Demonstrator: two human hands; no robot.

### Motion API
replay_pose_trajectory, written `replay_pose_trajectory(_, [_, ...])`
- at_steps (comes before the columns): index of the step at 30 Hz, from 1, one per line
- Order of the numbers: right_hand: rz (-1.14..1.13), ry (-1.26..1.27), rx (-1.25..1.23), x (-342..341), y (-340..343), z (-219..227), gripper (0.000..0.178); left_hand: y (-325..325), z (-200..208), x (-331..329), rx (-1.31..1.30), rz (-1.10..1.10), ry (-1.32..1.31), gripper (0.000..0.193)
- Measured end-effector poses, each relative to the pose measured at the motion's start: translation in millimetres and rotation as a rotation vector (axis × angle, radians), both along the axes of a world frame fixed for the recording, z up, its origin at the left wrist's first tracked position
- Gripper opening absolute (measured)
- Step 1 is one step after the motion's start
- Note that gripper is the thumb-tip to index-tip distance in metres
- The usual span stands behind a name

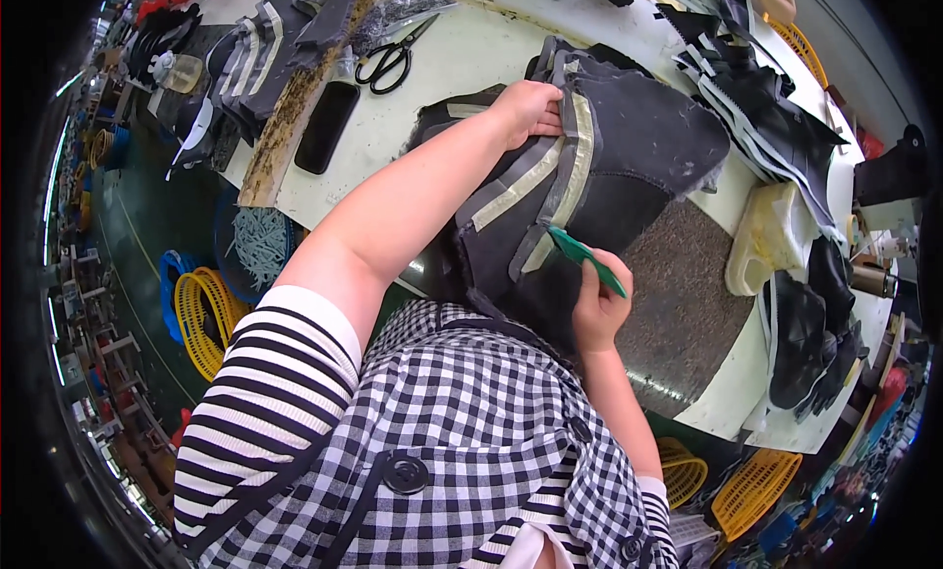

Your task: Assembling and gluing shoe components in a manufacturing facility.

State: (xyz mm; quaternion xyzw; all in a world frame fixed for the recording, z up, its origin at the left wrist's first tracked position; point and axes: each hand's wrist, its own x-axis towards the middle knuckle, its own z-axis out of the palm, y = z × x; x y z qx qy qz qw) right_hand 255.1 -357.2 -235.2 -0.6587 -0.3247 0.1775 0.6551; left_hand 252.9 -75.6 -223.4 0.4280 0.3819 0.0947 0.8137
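Fabric (638, 117) lies stacked on the worktop (462, 63), left hand (530, 115) pinching its edge, seemingly to steady it; right hand (601, 304) pinches the green tool (582, 255), angled so its tip sits by the pale strip (582, 156).

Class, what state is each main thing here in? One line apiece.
Left hand: curled, touching fabric pieces
Right hand: closed around green tool
Fabric pieces: stacked, pale-taped
Smartphone: flat, screen dark
Black-handled scissors: lying flat, blades seemingly closed
Grey strips: heaped in blue tub
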Motion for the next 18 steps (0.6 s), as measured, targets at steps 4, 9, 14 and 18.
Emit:
replay_pose_trajectory(4, [0.309, -0.209, -0.075, -9, -10, -6, 0.012, -6, 8, 3, 0.024, 0.020, 0.017, 0.024])
replay_pose_trajectory(9, [0.137, -0.059, -0.223, 11, -17, 17, 0.018, -9, 9, 3, -0.007, 0.008, -0.062, 0.020])
replay_pose_trajectory(14, [-0.358, -0.189, -0.131, 96, -26, 32, 0.018, -10, 31, -16, 0.088, -0.072, -0.131, 0.026])
replay_pose_trajectory(18, [-0.603, 0.053, 0.070, 166, -19, 51, 0.016, -23, 45, -25, -0.014, -0.109, -0.203, 0.044])
